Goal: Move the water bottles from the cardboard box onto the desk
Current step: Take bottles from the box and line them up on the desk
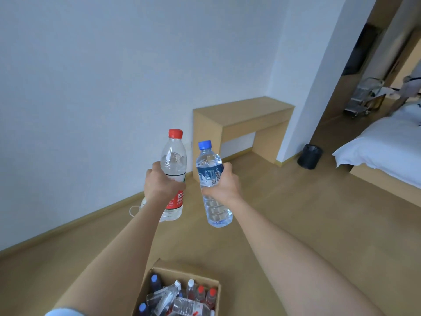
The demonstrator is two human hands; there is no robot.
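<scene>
Step in hand: transfer, carry phase. Both bottles are lifted clear of the box and held upright at mid-frame.

- The left hand is wrapped round the middle of the red-capped water bottle, fingers curled over its red label.
- The right hand is wrapped round the blue-capped water bottle, fingers curled over its dark blue label.
- The two bottles stand side by side, close but apart.

The cardboard box sits on the floor at the bottom centre of the frame, open, with a number of bottles inside, some upright and some lying across. The task is therefore judged to be partly done at most.

The wooden desk stands against the wall, above and right of the hands, well apart from them. No bottles show on its top.

Next move, as judged: carry both bottles across the open floor to the desk, and set each down on its base, spaced so that neither tips the other. Then release and return to the box.

Note: a black waste bin and a bed lie to the right of the desk, off the direct path.
</scene>
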